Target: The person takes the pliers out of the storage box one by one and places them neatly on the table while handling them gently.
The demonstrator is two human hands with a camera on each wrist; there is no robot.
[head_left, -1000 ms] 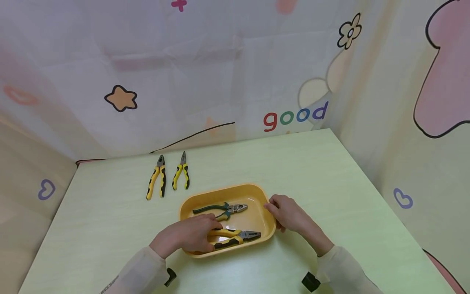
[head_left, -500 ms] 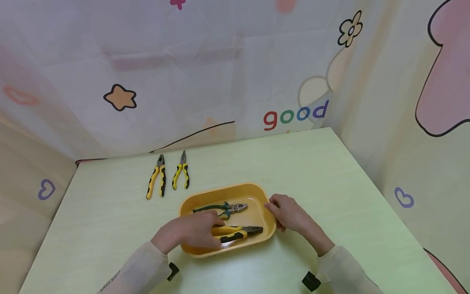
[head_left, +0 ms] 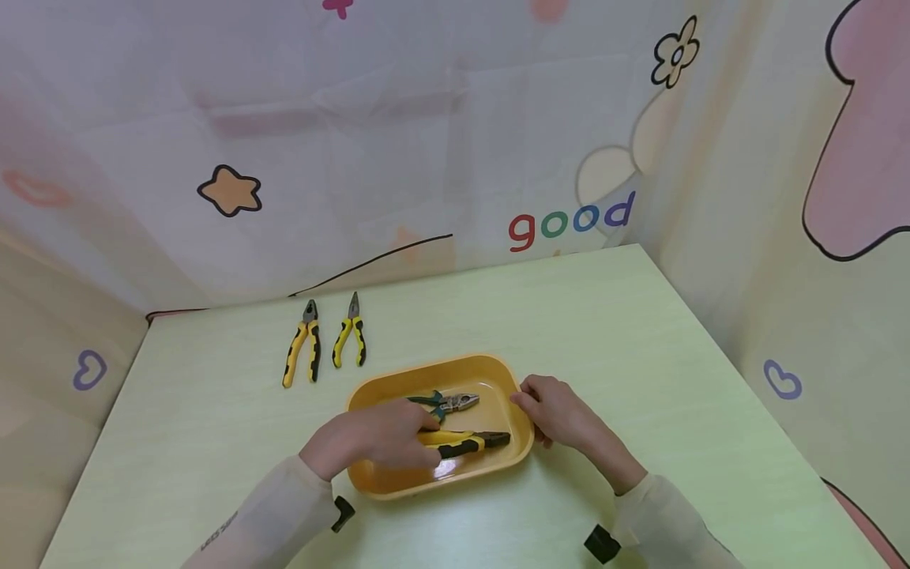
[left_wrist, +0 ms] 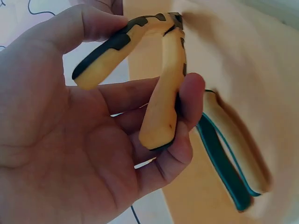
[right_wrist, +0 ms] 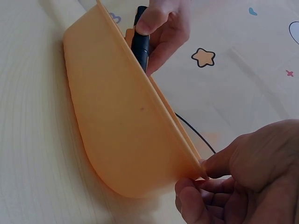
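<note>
My left hand (head_left: 387, 433) reaches into an orange-yellow tray (head_left: 398, 488) and grips yellow-and-black pliers (head_left: 462, 446) by their handles. In the left wrist view, the thumb lies along one handle (left_wrist: 105, 58) and the fingers curl round the other; the handles are spread apart. Green-handled pliers (head_left: 455, 403) lie in the tray just beyond, their handles partly hidden by the left hand in the head view. At the tray's right end, my right hand (head_left: 558, 411) pinches the rim, thumb on one side and fingers on the other, as the right wrist view shows.
On the table (head_left: 213, 442), behind and left of the tray, lie yellow-and-black combination pliers (head_left: 303, 344) and smaller needle-nose pliers (head_left: 351, 332). A patterned cloth (head_left: 355, 158) hangs behind the table's far edge and at both sides.
My left hand has moved the yellow-and-black pliers away from the tray's near wall, towards the green-handled pliers. The right hand keeps its place on the rim.
</note>
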